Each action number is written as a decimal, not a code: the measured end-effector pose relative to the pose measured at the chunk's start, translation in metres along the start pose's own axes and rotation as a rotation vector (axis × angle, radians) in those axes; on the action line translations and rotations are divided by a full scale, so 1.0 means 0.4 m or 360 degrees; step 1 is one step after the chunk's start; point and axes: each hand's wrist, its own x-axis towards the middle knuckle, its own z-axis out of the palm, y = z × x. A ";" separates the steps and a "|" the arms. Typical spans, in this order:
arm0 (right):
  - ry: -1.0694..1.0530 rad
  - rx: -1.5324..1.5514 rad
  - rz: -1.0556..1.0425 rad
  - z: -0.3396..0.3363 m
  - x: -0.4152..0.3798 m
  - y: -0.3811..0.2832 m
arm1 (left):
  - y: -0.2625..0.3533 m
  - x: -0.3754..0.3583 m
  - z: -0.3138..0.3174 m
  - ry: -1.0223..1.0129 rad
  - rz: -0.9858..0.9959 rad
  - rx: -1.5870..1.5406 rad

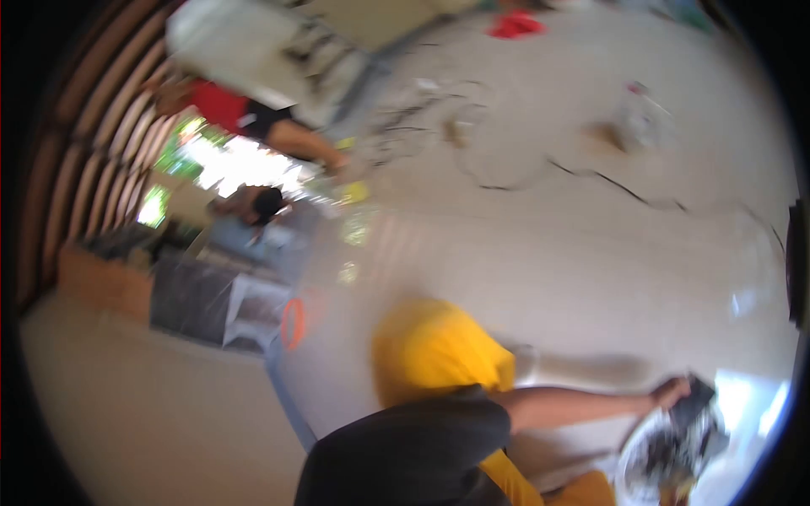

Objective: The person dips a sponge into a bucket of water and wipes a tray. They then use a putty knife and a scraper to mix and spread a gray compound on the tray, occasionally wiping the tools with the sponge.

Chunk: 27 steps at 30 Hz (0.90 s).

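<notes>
My left hand (pixel 671 393) reaches out on a bare forearm from a dark sleeve (pixel 405 447). Its fingers are closed on a dark flat piece (pixel 694 400) whose kind I cannot make out. Just below that hand, a round white container (pixel 629 468) holds crumpled dark and grey material (pixel 675 451). Yellow clothing (pixel 443 346) covers my leg beside the arm. My right hand does not show. Motion smears much of the picture, and the view is tipped on its side.
A black cable (pixel 607 179) trails over the pale floor (pixel 506 236). A clear jug (pixel 641 122) stands farther off. Near the wall are a white stool (pixel 245 308) and an orange ring (pixel 293 323). A person in red (pixel 221 105) and another person (pixel 253 207) are in the background.
</notes>
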 end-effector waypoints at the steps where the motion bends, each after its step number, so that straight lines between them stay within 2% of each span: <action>1: 0.0016 0.0047 0.0051 -0.008 -0.034 0.030 | -0.008 -0.006 -0.014 -0.0119 -0.0125 -0.0084; 4: 0.0054 0.0232 0.0205 0.014 -0.081 0.058 | -0.046 -0.011 -0.088 -0.0419 -0.0124 0.0326; 5: 0.0152 0.0461 0.0234 0.026 -0.090 0.064 | -0.062 -0.008 -0.102 -0.0481 -0.0154 0.0413; 6: 0.0115 0.0677 0.0277 0.023 -0.107 0.063 | -0.083 -0.015 -0.121 -0.0262 -0.0686 -0.0807; 8: 0.0169 0.0674 0.0380 0.025 -0.100 0.093 | -0.013 -0.013 -0.114 -0.0112 -0.0923 -0.0820; 9: 0.0227 0.0458 0.0460 0.025 -0.105 0.076 | 0.014 -0.012 -0.110 -0.0273 -0.0863 -0.0848; 10: 0.0240 0.0367 0.0459 0.024 -0.100 0.104 | 0.002 -0.005 -0.125 -0.0302 -0.0876 -0.0806; 12: 0.0220 0.0241 0.0530 0.021 -0.092 0.065 | 0.024 0.001 -0.136 -0.0268 -0.0880 -0.0634; 13: 0.0250 0.0204 0.0470 -0.009 -0.119 0.140 | -0.019 -0.040 -0.102 -0.0256 -0.0843 -0.0623; 14: 0.0280 0.0143 0.0444 -0.016 -0.113 0.148 | -0.029 -0.036 -0.106 -0.0239 -0.0838 -0.0636; 16: 0.0347 0.0277 0.0361 -0.031 -0.090 0.154 | -0.037 -0.028 -0.113 -0.0258 -0.0818 -0.0626; 18: 0.0348 0.0228 0.0424 -0.060 -0.066 0.152 | -0.036 -0.032 -0.108 -0.0286 -0.0802 -0.0630; 21: 0.0296 0.0193 0.0470 -0.071 -0.019 0.165 | -0.032 -0.031 -0.117 -0.0320 -0.0809 -0.0574; 25: 0.0192 0.0123 0.0450 -0.072 -0.016 0.104 | -0.033 -0.034 -0.124 -0.0380 -0.0841 -0.0582; 27: 0.0158 0.0243 0.0401 -0.076 -0.029 0.089 | -0.021 -0.034 -0.122 -0.0368 -0.0847 -0.0557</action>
